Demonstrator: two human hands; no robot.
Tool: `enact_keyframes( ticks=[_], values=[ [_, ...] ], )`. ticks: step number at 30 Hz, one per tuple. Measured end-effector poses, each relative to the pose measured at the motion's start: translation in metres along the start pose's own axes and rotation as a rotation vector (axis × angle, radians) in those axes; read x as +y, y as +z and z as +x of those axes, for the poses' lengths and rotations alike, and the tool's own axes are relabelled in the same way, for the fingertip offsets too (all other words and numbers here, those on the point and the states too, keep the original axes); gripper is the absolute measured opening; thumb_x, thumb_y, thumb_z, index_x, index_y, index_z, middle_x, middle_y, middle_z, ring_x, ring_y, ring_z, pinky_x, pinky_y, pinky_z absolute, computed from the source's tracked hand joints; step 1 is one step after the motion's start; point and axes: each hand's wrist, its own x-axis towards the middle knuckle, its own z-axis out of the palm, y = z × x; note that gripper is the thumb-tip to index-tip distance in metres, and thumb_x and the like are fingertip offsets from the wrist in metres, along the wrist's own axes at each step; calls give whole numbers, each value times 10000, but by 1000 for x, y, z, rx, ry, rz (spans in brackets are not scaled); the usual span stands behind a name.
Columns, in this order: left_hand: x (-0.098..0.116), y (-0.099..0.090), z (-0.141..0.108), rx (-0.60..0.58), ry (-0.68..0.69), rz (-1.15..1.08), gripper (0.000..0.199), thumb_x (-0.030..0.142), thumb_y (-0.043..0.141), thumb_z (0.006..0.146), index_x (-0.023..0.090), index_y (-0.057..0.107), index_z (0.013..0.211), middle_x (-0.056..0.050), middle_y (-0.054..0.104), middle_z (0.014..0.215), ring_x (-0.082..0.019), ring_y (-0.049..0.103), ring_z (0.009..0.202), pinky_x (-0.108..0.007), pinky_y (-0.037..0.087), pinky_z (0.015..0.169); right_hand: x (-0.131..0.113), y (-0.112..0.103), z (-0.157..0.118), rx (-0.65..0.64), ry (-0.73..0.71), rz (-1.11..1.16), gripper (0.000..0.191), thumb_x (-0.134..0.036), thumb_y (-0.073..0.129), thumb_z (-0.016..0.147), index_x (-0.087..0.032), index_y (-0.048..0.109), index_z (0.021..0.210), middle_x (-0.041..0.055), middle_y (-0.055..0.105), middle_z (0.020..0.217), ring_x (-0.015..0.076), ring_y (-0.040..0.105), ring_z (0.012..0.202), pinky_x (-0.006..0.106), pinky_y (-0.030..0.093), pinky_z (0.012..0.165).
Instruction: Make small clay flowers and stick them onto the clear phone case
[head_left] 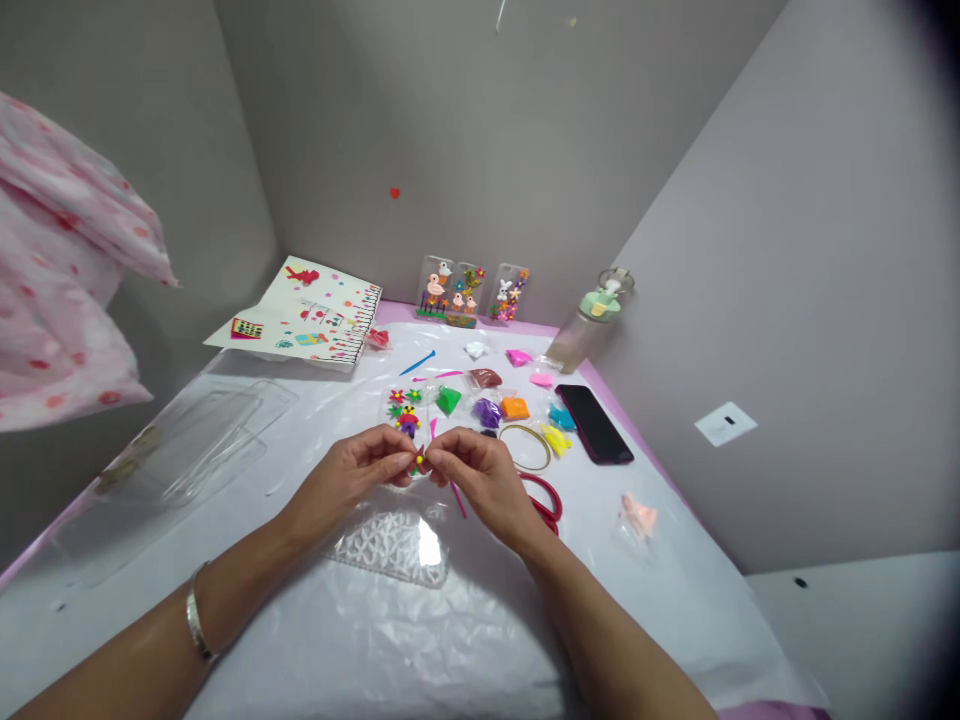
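Observation:
Between the fingertips of both hands is a small clay flower (420, 460) with a yellow centre and dark red petals, partly hidden by the fingers. My left hand (371, 462) pinches it from one side, my right hand (480, 478) from the other. Just beyond them lies a clear case bearing small red and green clay flowers (406, 396) and a colourful clay figure (408, 421). A clear case with a patterned surface (390, 542) rests on the table below my hands. A pink stick tool (458, 500) lies partly under my right hand.
Bagged clay lumps, including green (448, 401), purple (487, 412) and orange (515, 407), lie behind my hands. Red-handled scissors (551, 505), a gold bangle (545, 452), a phone (596, 424) and a bottle (581, 335) stand or lie rightward. Decorated cases (512, 293) lean on the wall; clear packaging (187, 440) lies left.

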Motion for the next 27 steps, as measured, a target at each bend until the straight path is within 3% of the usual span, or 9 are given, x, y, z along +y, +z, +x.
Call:
enact_keyframes(
  ticks=[7,14,18,27],
  values=[
    [0,-1,-1,-7,1,14,172,374,717,855,213,690,909,-8,658,873,-166,610,823,-293,474,790,0,-2,1,-14,13,69,115,-283,737,809,-184,684,790,-24,629,701,113,558,647,247,452,643],
    [-2,1,0,43,5,-70,203,384,732,845,218,668,942,5,663,871,-163,646,813,-298,507,796,-1,-1,2,-36,51,190,236,-355,763,799,-190,654,927,-1,667,797,118,610,677,249,506,645],
    [1,4,-2,55,9,-44,208,379,734,833,205,652,913,-3,662,868,-169,642,806,-307,509,791,1,0,3,-29,71,226,276,-338,819,735,-188,640,882,-10,664,767,117,617,656,249,521,632],
    [2,5,-3,19,33,-14,177,374,699,868,210,641,901,4,636,824,-166,628,798,-315,500,793,-1,-1,2,-7,63,203,235,-370,776,790,-185,635,823,-10,666,718,120,624,644,255,515,642]
  ],
)
